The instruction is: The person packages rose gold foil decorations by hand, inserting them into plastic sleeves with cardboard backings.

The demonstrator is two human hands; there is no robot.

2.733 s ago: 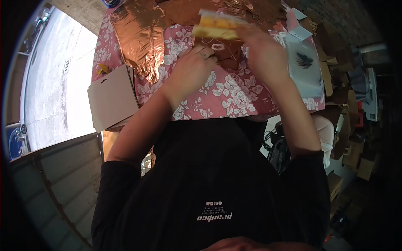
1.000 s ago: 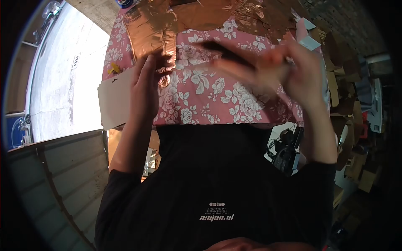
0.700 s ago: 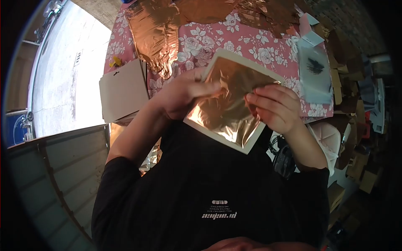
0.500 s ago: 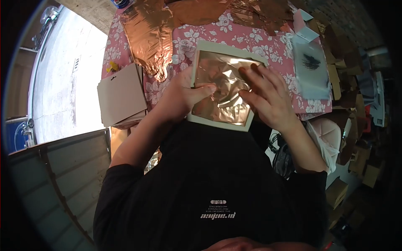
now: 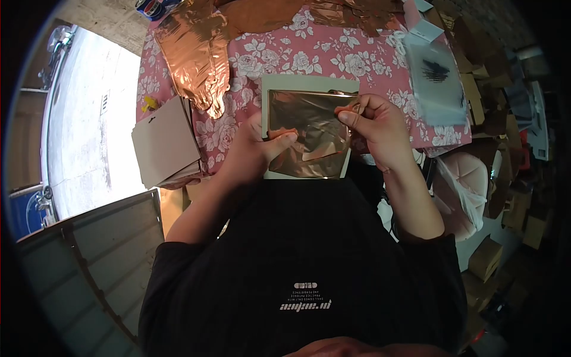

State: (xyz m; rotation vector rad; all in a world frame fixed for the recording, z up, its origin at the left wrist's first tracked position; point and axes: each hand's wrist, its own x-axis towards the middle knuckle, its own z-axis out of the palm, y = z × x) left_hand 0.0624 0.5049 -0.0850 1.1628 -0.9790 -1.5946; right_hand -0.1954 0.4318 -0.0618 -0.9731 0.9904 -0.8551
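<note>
Left hand [image 5: 253, 146] gripping (hidden fingers probably curled), right hand [image 5: 380, 128] pinching.

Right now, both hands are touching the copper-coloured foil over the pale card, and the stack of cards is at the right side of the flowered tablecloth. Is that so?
Not quite: the head view shows the stack of cards at the left side of the flowered tablecloth. The left hand and right hand do touch the copper-coloured foil over the pale card.

- The T-shirt [image 5: 297, 238] is black, with short sleeves [image 5: 178, 268].
- White print shows a rounded emblem [image 5: 305, 285], fine lettering [image 5: 306, 295] and larger stylised lettering [image 5: 304, 306].
- The left hand [image 5: 253, 152] and right hand [image 5: 380, 128] are bare.
</note>
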